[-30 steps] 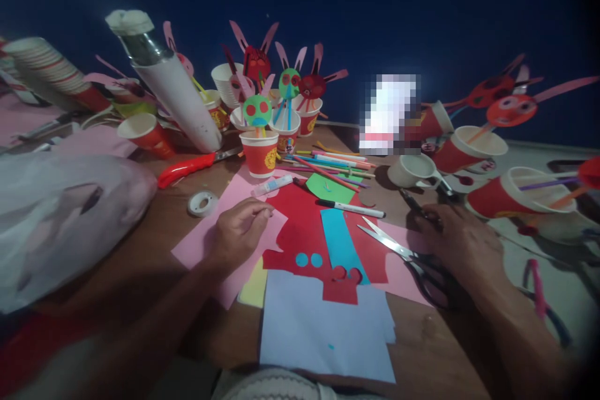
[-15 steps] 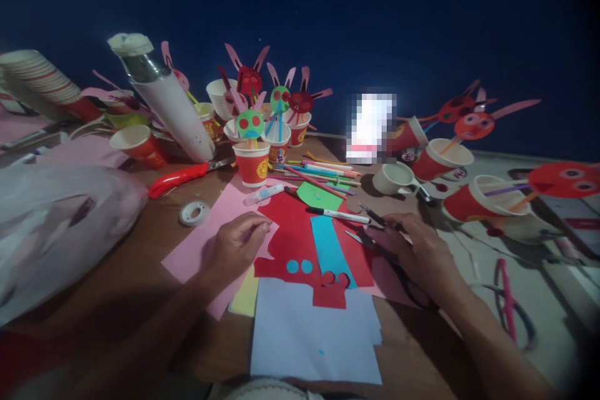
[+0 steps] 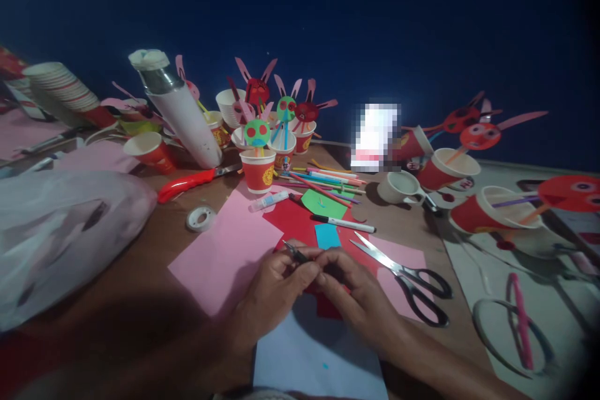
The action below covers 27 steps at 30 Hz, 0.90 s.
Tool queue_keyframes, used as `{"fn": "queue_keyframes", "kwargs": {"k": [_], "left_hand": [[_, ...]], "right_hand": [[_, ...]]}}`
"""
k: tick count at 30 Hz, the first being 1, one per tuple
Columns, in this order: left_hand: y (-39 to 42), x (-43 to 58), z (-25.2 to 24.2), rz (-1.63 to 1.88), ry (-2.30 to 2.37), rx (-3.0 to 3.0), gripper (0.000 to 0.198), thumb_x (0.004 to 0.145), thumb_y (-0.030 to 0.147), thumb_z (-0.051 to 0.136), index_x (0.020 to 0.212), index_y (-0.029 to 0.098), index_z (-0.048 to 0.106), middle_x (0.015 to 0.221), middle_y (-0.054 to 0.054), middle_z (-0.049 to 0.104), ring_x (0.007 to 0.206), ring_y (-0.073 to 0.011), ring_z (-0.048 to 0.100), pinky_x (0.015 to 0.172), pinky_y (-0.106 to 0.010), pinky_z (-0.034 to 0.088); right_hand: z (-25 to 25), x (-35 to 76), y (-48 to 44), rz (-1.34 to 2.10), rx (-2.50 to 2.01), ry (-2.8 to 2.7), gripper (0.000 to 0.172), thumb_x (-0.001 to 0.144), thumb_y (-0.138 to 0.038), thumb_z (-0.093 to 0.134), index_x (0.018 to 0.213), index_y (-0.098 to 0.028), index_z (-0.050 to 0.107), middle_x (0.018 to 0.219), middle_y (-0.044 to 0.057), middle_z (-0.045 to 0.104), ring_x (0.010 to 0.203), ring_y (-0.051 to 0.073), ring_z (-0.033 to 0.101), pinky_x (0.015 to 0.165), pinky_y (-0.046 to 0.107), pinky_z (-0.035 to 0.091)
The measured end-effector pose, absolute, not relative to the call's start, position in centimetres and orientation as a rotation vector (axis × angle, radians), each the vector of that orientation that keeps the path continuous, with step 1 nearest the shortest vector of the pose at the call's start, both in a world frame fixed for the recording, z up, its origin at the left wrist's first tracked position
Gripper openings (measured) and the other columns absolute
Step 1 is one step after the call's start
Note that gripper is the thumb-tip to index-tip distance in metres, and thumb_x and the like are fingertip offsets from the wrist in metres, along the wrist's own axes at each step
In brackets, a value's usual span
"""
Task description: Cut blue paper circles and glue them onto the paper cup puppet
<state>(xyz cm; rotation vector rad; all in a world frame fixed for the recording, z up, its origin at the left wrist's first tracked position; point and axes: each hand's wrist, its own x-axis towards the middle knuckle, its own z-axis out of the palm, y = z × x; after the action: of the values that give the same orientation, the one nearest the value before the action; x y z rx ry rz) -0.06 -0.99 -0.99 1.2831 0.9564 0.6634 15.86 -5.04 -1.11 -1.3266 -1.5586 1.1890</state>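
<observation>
My left hand (image 3: 279,294) is closed around a slim dark pen-like tool (image 3: 299,254) with a pointed metal tip, which points up and left. My right hand (image 3: 359,290) is also closed, its fingertips meeting the left thumb at the tool's rear end. Both hands hover over the red paper (image 3: 281,217) and the white sheets (image 3: 309,350), hiding much of the red. A blue paper strip (image 3: 327,236) shows just beyond the fingers. Right of my right hand lie black-handled scissors (image 3: 403,272), blades parted, on pink paper.
A black-capped marker (image 3: 344,224), glue tube (image 3: 269,201), tape roll (image 3: 201,219) and red-handled knife (image 3: 187,185) lie around. Behind stand red paper cups (image 3: 257,175) with paper animal heads, a thermos (image 3: 185,119) and a mug (image 3: 398,187). A plastic bag (image 3: 70,237) fills the left.
My right hand has come left from beside the scissors, carrying the dark pen-like tool to my left hand. The hands have met in the middle, covering the blue circles. The view has shifted slightly.
</observation>
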Motion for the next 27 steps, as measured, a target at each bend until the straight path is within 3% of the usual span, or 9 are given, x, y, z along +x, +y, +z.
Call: {"fn": "queue_keyframes", "kwargs": {"k": [3, 6, 10, 13, 17, 23, 27], "left_hand": [[-0.2, -0.7, -1.6, 0.81, 0.99, 1.312, 0.018, 0.081, 0.03, 0.056, 0.08, 0.016, 0.065, 0.086, -0.003, 0.06, 0.07, -0.0118, 0.054, 0.061, -0.021, 0.044], [0.5, -1.3, -1.8, 0.87, 1.012, 1.234, 0.024, 0.086, 0.034, 0.051, 0.076, 0.015, 0.061, 0.084, -0.004, 0.062, 0.075, -0.0134, 0.057, 0.069, -0.024, 0.045], [0.7, -1.5, -1.9, 0.836, 0.891, 0.982, 0.027, 0.089, 0.04, 0.046, 0.077, 0.016, 0.053, 0.065, 0.0, 0.059, 0.057, -0.0117, 0.055, 0.058, -0.025, 0.046], [0.7, -1.3, -2.1, 0.873, 0.848, 0.817, 0.026, 0.087, 0.043, 0.048, 0.079, 0.018, 0.048, 0.049, 0.007, 0.044, 0.041, -0.0074, 0.042, 0.048, -0.023, 0.042], [1.0, -1.2, -2.3, 0.913, 0.874, 0.77, 0.027, 0.085, 0.043, 0.053, 0.077, 0.018, 0.048, 0.046, 0.01, 0.029, 0.037, -0.0038, 0.023, 0.038, -0.017, 0.027], [1.2, -1.4, -2.7, 0.881, 0.812, 0.739, 0.038, 0.087, 0.051, 0.041, 0.082, 0.015, 0.053, 0.049, 0.008, 0.034, 0.038, -0.0037, 0.024, 0.037, -0.017, 0.021], [1.1, -1.5, -2.8, 0.818, 0.839, 0.758, 0.032, 0.088, 0.046, 0.041, 0.085, 0.016, 0.051, 0.053, 0.007, 0.039, 0.038, -0.0031, 0.027, 0.039, -0.017, 0.021]], "right_hand": [[-0.9, 17.0, -2.8, 0.948, -1.418, -1.815, 0.023, 0.092, -0.031, 0.042, 0.079, -0.021, 0.058, 0.074, -0.001, 0.062, 0.068, 0.012, 0.058, 0.063, 0.022, 0.045], [-0.8, 18.8, -0.2, 0.638, -1.527, -1.896, 0.017, 0.09, -0.028, 0.047, 0.087, -0.021, 0.061, 0.086, 0.002, 0.066, 0.079, 0.014, 0.06, 0.072, 0.026, 0.045], [-1.4, 20.2, 1.9, 0.46, -1.598, -1.974, 0.017, 0.088, -0.026, 0.049, 0.087, -0.021, 0.065, 0.085, 0.003, 0.068, 0.082, 0.017, 0.06, 0.073, 0.029, 0.043], [-1.9, 20.4, 2.8, 0.335, -1.648, -2.032, 0.02, 0.088, -0.025, 0.048, 0.084, -0.02, 0.067, 0.081, 0.004, 0.067, 0.08, 0.019, 0.06, 0.073, 0.03, 0.042], [-1.9, 19.1, 4.8, 0.185, -1.672, -2.118, 0.024, 0.09, -0.026, 0.046, 0.085, -0.02, 0.069, 0.089, 0.006, 0.067, 0.087, 0.02, 0.058, 0.076, 0.03, 0.04], [-1.6, 15.2, 7.4, 0.042, -1.73, -2.226, 0.024, 0.086, -0.034, 0.053, 0.092, -0.017, 0.068, 0.094, 0.014, 0.064, 0.092, 0.027, 0.054, 0.077, 0.037, 0.038], [-2.3, 14.1, 7.8, 0.061, -1.763, -2.232, 0.021, 0.083, -0.029, 0.055, 0.094, -0.015, 0.067, 0.097, 0.017, 0.062, 0.095, 0.031, 0.052, 0.079, 0.041, 0.036]]}}
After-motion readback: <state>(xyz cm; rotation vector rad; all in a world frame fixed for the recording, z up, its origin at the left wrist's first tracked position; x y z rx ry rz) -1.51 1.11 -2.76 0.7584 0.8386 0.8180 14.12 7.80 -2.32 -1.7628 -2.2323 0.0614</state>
